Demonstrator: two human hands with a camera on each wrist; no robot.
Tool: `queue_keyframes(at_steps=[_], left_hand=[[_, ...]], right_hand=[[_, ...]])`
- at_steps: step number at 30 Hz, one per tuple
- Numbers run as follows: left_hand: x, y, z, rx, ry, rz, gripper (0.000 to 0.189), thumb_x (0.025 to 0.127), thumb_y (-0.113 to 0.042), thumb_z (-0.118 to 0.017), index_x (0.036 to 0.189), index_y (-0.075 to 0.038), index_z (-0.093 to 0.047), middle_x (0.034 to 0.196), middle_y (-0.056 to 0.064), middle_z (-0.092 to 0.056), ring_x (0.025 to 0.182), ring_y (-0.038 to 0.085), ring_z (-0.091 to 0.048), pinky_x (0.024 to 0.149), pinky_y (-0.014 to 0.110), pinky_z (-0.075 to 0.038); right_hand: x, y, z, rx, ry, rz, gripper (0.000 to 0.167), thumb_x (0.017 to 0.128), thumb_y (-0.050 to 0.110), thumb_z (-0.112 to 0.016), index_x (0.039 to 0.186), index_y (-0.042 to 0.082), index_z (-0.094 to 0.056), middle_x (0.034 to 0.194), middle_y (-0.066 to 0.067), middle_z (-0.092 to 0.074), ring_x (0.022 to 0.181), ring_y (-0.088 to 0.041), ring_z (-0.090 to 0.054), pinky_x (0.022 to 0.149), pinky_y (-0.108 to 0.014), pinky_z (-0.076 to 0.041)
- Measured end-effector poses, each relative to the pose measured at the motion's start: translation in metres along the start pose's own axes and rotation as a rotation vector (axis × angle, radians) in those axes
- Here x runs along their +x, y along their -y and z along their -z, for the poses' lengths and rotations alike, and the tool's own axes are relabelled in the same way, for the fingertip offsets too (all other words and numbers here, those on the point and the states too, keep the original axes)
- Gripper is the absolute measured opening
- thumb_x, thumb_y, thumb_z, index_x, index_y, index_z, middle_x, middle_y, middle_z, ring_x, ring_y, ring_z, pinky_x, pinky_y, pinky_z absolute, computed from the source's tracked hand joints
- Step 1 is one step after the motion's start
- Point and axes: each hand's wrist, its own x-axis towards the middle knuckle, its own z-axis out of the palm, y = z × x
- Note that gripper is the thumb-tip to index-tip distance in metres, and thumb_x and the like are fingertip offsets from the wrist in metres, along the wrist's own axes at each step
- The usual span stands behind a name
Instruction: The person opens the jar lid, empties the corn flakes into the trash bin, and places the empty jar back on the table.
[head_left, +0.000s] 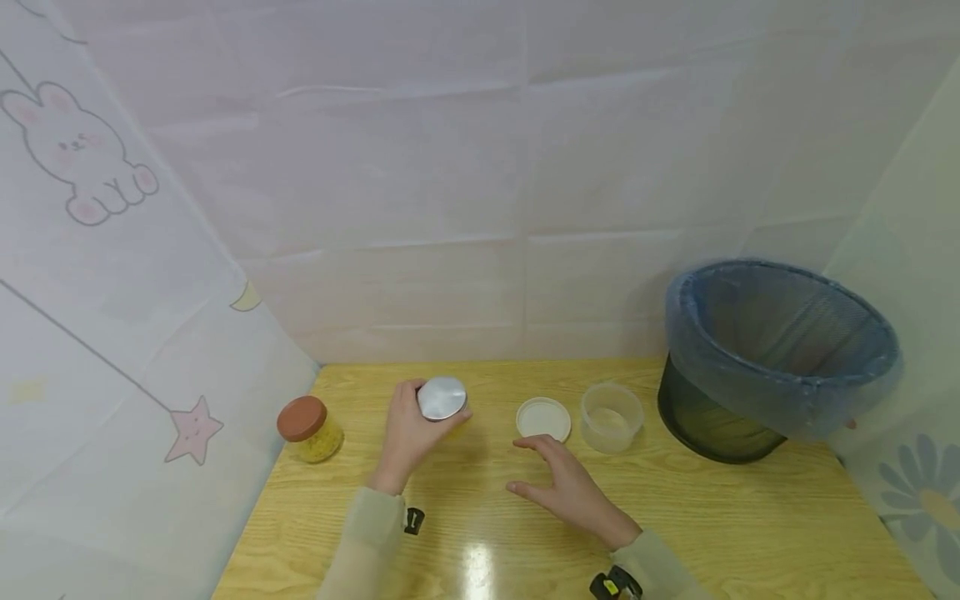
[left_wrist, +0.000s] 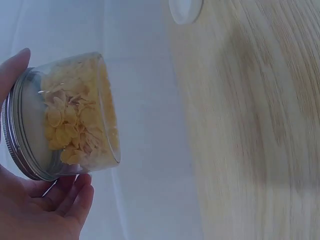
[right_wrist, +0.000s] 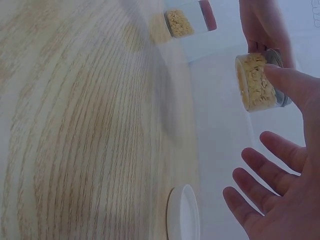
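My left hand [head_left: 411,437] grips a clear jar [left_wrist: 82,117] around its silver metal lid [head_left: 442,398]. Yellow flakes that look like cornflakes fill part of the jar, which is held above the table. To the right, my right hand [head_left: 566,492] hovers with fingers spread and nothing in it. Just beyond those fingers lies a round white lid [head_left: 543,418], flat on the table. A clear plastic tub [head_left: 612,418] stands beside it, without a lid. The right wrist view shows the held jar [right_wrist: 257,82] beyond the right thumb, apart from it.
On the left of the wooden table [head_left: 465,508] stands a second jar [head_left: 318,442] of yellow pieces with a reddish-brown lid [head_left: 302,417]. A dark bin [head_left: 712,417] lined with a blue bag [head_left: 780,367] is at the right. A pale sheet [head_left: 450,183] hangs behind.
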Motion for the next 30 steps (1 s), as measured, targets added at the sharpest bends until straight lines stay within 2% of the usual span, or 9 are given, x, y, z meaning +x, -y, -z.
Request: queue_keyframes(at_steps=[6, 15, 23, 30], left_hand=[[-0.007, -0.014, -0.011, -0.009, 0.086, -0.058, 0.086, 0.071, -0.059, -0.088, 0.128, -0.005, -0.054, 0.117, 0.006, -0.056, 0.103, 0.023, -0.055, 0.084, 0.045, -0.051], [-0.012, -0.022, -0.026, -0.035, 0.174, -0.133, 0.084, 0.067, -0.051, -0.094, 0.128, -0.009, -0.055, 0.117, 0.001, -0.055, 0.106, 0.019, -0.052, 0.088, 0.043, -0.049], [-0.021, -0.036, -0.033, -0.039, 0.215, -0.194, 0.079, 0.071, -0.063, -0.086, 0.122, -0.012, -0.054, 0.116, 0.0, -0.053, 0.104, 0.018, -0.05, 0.084, 0.039, -0.048], [-0.027, -0.051, -0.041, -0.012, 0.283, -0.259, 0.08, 0.078, -0.067, -0.078, 0.125, -0.008, -0.05, 0.117, 0.002, -0.05, 0.106, 0.018, -0.047, 0.085, 0.036, -0.046]], right_hand=[[0.0, 0.001, 0.0, 0.004, -0.01, -0.017, 0.07, 0.089, 0.04, -0.08, 0.144, 0.008, -0.053, 0.141, -0.004, -0.053, 0.129, -0.03, -0.05, 0.103, -0.054, -0.043], [0.0, 0.001, -0.001, 0.076, -0.06, -0.049, 0.08, 0.085, 0.034, -0.085, 0.15, 0.012, -0.043, 0.147, -0.006, -0.046, 0.13, -0.032, -0.048, 0.105, -0.055, -0.042], [-0.001, -0.001, -0.002, 0.151, -0.086, -0.021, 0.09, 0.081, 0.029, -0.089, 0.154, 0.017, -0.038, 0.155, -0.003, -0.041, 0.136, -0.034, -0.044, 0.105, -0.06, -0.04], [0.0, 0.0, -0.002, 0.212, -0.054, 0.017, 0.09, 0.081, 0.032, -0.089, 0.153, 0.02, -0.037, 0.151, -0.001, -0.047, 0.137, -0.027, -0.044, 0.105, -0.059, -0.04]])
